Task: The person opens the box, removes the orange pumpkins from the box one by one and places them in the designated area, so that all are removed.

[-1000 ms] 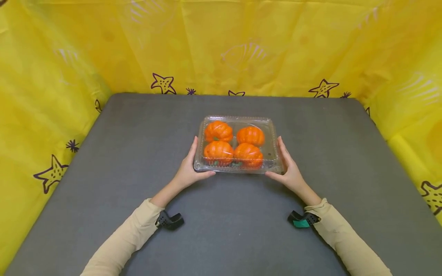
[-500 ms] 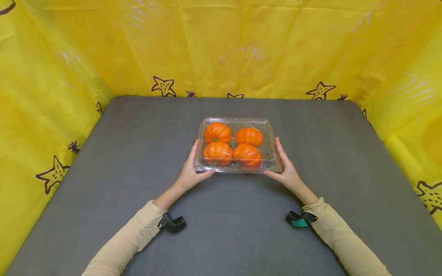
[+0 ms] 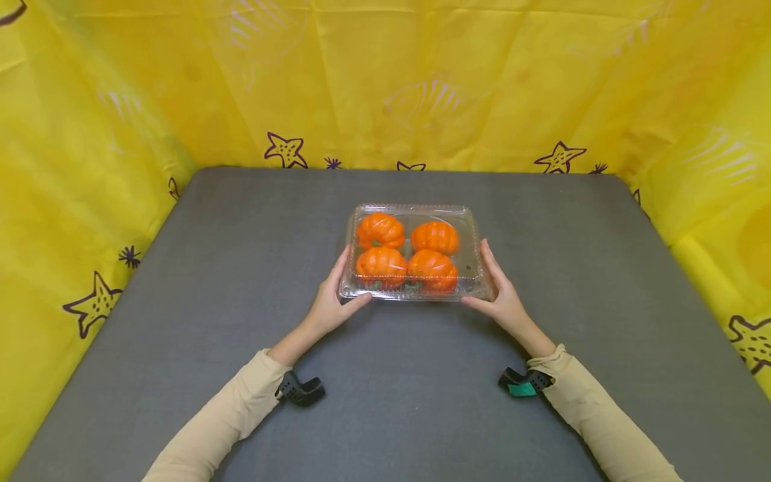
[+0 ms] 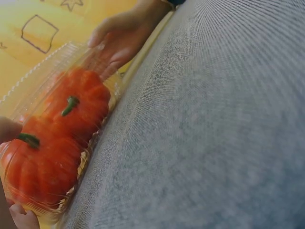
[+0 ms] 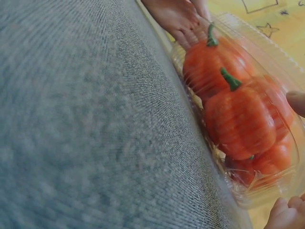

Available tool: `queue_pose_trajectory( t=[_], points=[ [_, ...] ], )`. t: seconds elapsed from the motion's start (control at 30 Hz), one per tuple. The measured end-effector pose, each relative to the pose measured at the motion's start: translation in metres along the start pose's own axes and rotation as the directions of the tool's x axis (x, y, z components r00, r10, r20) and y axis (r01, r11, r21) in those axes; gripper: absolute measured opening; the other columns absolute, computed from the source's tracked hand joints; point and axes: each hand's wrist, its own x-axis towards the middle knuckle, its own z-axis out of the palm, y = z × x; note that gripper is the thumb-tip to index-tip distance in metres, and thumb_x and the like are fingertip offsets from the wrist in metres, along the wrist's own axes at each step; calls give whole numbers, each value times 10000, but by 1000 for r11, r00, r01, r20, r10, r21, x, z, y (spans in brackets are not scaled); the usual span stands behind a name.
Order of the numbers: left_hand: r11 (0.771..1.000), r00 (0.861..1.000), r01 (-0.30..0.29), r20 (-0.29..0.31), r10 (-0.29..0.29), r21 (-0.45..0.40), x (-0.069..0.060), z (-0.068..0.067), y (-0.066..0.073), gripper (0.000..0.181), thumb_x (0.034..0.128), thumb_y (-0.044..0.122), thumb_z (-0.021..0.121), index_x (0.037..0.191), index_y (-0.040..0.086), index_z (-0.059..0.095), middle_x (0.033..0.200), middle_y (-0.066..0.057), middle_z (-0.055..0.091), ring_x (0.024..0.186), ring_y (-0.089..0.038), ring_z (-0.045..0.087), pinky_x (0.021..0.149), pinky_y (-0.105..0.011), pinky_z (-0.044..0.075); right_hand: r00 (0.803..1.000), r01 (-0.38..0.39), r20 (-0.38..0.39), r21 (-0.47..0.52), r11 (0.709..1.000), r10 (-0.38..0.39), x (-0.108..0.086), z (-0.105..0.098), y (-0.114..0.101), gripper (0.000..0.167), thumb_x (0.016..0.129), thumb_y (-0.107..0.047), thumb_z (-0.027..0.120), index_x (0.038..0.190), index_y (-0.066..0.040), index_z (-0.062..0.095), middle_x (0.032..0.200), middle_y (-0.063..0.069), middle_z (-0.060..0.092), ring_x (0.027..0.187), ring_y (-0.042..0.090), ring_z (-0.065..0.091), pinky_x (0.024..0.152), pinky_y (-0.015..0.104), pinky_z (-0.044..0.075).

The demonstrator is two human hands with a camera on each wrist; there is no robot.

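Observation:
A clear plastic clamshell container (image 3: pixel 421 294) with its lid down is at the middle of the grey table in the head view. Several small orange pumpkins (image 3: pixel 382 263) with green stems lie inside it. My left hand (image 3: pixel 328 301) grips the container's left side, thumb along the front edge and fingers beside and partly under it. Across from it, my right hand (image 3: pixel 506 304) holds the right side the same way. Both wrist views show fingertips (image 5: pixel 286 214) low at its ends. Whether its base touches the table cannot be told.
The grey table (image 3: pixel 385 402) stretches out on all sides of the container. Yellow cloth (image 3: pixel 421 80) with starfish drawings hangs behind and at both sides. A black wrist mount (image 3: pixel 304 389) sits on each forearm, the right one (image 3: pixel 521 383) with green tape.
The head view has tilted up slightly since the first frame. Both hands keep their hold on the container, which stays in nearly the same spot; the left thumb has shifted a little.

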Motion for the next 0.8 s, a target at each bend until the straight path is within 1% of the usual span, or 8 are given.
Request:
queue_pose_trajectory(
  t=[0.17, 0.27, 0.33, 0.47, 0.67, 0.8],
  points=[
    [997, 999, -32, 12, 33, -76, 0, -1, -3, 785, 685, -191, 628, 1309, -209, 152, 1352, -360, 197, 1249, -438, 213, 1023, -269, 205, 1000, -19, 0, 23, 1000, 19, 1, -1, -2, 923, 647, 248, 637, 1383, 84, 104, 1454, 219, -16, 1333, 240, -19, 1035, 211, 116],
    [994, 999, -40, 16, 42, -103, -1, -2, -5, 770, 682, -218, 610, 1299, -222, 150, 1356, -361, 180, 1261, -425, 184, 1024, -246, 191, 999, -35, 8, 32, 999, 35, 2, -1, -4, 899, 679, 191, 661, 1387, 70, 121, 1461, 198, -3, 1335, 226, -4, 1033, 213, 126],
    [993, 999, -40, 30, 44, -112, -2, -3, -6, 761, 686, -229, 601, 1295, -228, 145, 1356, -366, 167, 1259, -432, 175, 1022, -243, 191, 999, -38, 12, 36, 999, 38, 1, -2, -4, 887, 692, 150, 680, 1386, 68, 134, 1460, 202, 3, 1335, 221, 4, 1031, 211, 134],
    [995, 997, -36, 69, 43, -93, -1, -7, -6, 743, 696, -224, 593, 1295, -226, 154, 1351, -366, 175, 1237, -451, 209, 1003, -228, 225, 999, -28, 33, 39, 999, 27, 1, -7, -2, 879, 691, 104, 704, 1380, 75, 159, 1456, 211, 6, 1334, 226, 15, 1024, 205, 155],
    [999, 991, -39, 130, 41, -20, 0, -15, -4, 716, 721, -192, 592, 1294, -226, 164, 1349, -362, 184, 1226, -448, 240, 985, -207, 243, 997, -29, 67, 73, 997, 24, 1, -11, 0, 876, 674, 122, 707, 1370, 89, 176, 1456, 212, 4, 1333, 225, 29, 1013, 199, 180],
    [999, 987, -51, 151, 49, 6, 0, -17, -5, 692, 726, -186, 586, 1281, -238, 177, 1326, -377, 203, 1203, -465, 262, 974, -199, 251, 997, -33, 71, 74, 997, 28, 0, -13, -1, 874, 680, 85, 720, 1366, 96, 178, 1454, 216, 1, 1333, 216, 28, 1013, 197, 174]
  ],
)
